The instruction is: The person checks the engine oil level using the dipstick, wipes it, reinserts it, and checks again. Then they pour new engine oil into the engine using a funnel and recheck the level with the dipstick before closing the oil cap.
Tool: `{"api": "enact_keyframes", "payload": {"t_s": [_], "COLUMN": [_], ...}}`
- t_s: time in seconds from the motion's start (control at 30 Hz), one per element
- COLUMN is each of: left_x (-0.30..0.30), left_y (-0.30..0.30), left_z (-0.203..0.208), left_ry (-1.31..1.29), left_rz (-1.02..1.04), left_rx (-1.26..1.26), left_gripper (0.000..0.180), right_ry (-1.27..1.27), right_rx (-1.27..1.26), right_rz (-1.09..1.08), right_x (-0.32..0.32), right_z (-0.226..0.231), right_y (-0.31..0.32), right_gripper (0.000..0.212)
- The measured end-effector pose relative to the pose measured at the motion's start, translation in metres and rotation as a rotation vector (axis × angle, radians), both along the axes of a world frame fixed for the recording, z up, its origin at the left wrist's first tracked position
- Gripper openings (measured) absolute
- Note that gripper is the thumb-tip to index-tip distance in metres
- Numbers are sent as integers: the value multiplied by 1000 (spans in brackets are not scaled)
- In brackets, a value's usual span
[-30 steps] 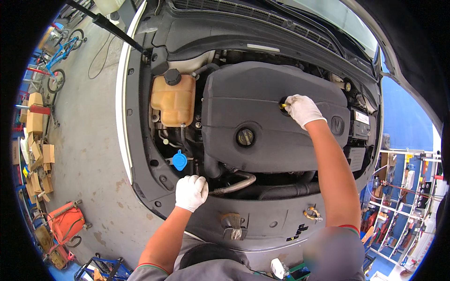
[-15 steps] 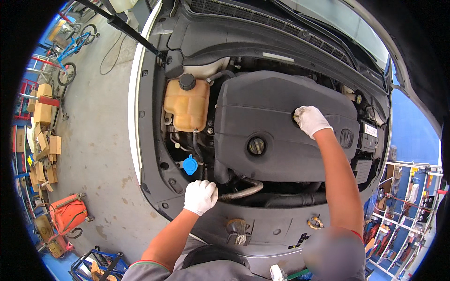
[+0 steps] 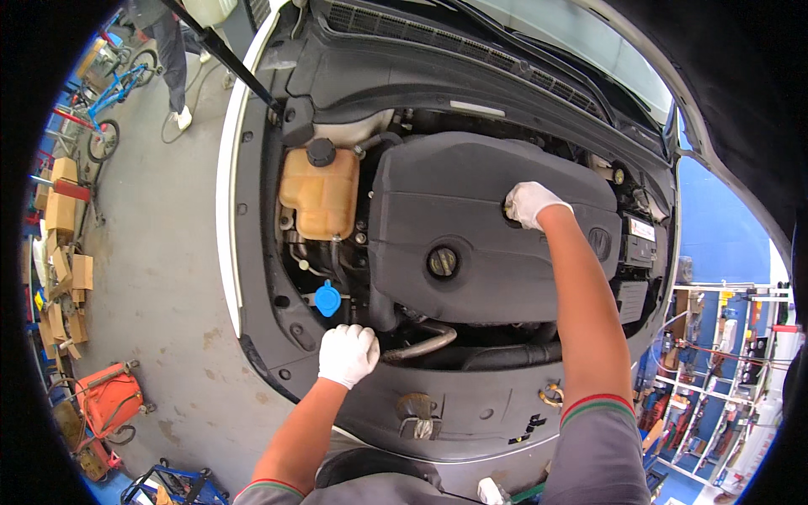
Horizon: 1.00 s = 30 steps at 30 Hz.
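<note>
In a white glove, my right hand (image 3: 534, 204) is closed with its fingertips down at a small round recess (image 3: 510, 212) in the black engine cover (image 3: 471, 185). The fingers hide most of what they pinch there. My left hand (image 3: 348, 356), also gloved in white, is curled at the front edge of the engine bay, on the dark front panel (image 3: 463, 396); whatever lies under its fingers is hidden. A dark round cap (image 3: 443, 263) sits in a larger recess of the cover, between both hands. Beyond my left hand is a blue cap (image 3: 326, 299).
An amber coolant tank (image 3: 320, 194) with a black cap (image 3: 321, 151) stands left of the cover. A black prop rod (image 3: 227, 59) rises at the upper left, and the raised hood (image 3: 724, 93) overhangs the right. Behind the car's left side, a person's legs (image 3: 172, 67) show.
The view has shifted, so the car sits slightly farther left. Both hands keep their places on the car. A person's legs have come into view at the upper left.
</note>
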<state>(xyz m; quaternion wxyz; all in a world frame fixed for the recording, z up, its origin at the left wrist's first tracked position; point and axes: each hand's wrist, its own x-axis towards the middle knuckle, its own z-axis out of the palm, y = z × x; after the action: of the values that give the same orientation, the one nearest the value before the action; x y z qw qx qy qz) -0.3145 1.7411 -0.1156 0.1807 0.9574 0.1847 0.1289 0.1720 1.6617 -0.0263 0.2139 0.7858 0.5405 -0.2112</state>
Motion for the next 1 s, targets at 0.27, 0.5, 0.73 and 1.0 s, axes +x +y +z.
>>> {"api": "enact_keyframes", "payload": {"t_s": [0.27, 0.5, 0.73, 1.0], "left_x": [-2, -4, -4, -3], "left_y": [0, 2, 2, -1], "left_z": [-8, -9, -11, -7], "left_ry": [-31, -53, -38, 17], "left_rz": [24, 29, 33, 29], "left_rx": [4, -55, -63, -29], "left_gripper": [13, 12, 11, 12], "right_ry": [565, 470, 378, -23], "right_rx": [-215, -189, -182, -89], "right_rz": [-851, -813, -146, -184], "right_x": [15, 0, 17, -26], "right_z": [8, 20, -14, -2], "right_y": [23, 26, 1, 2], "right_gripper": [18, 21, 10, 33]}}
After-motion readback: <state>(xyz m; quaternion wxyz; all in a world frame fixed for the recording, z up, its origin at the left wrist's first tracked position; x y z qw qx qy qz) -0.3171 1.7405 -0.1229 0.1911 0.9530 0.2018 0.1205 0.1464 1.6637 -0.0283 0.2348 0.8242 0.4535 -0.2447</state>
